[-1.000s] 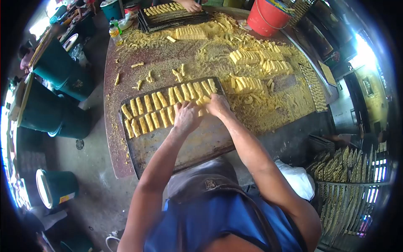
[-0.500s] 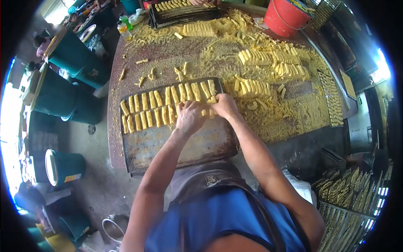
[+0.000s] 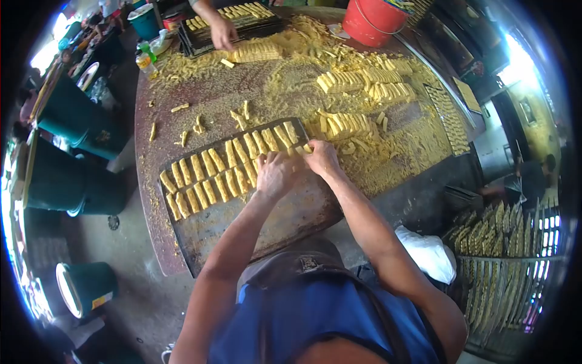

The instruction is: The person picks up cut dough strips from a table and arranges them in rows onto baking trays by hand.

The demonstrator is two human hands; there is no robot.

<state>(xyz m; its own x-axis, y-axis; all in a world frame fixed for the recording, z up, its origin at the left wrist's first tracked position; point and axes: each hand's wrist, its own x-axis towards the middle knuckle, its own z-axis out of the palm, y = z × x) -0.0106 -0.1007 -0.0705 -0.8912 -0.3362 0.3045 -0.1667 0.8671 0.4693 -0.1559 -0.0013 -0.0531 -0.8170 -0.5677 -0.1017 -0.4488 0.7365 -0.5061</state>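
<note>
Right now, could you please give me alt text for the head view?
A person's left hand and right hand work close together over a dark tray bearing two rows of yellow sticks, its near part bare. On the crumb-strewn table beyond lie piles of sticks; a co-worker's hand shows beside stacked trays.

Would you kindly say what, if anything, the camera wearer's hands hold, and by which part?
The right hand appears to pinch a dough stick; which part is hidden. Whether the left hand holds anything cannot be told.
</note>
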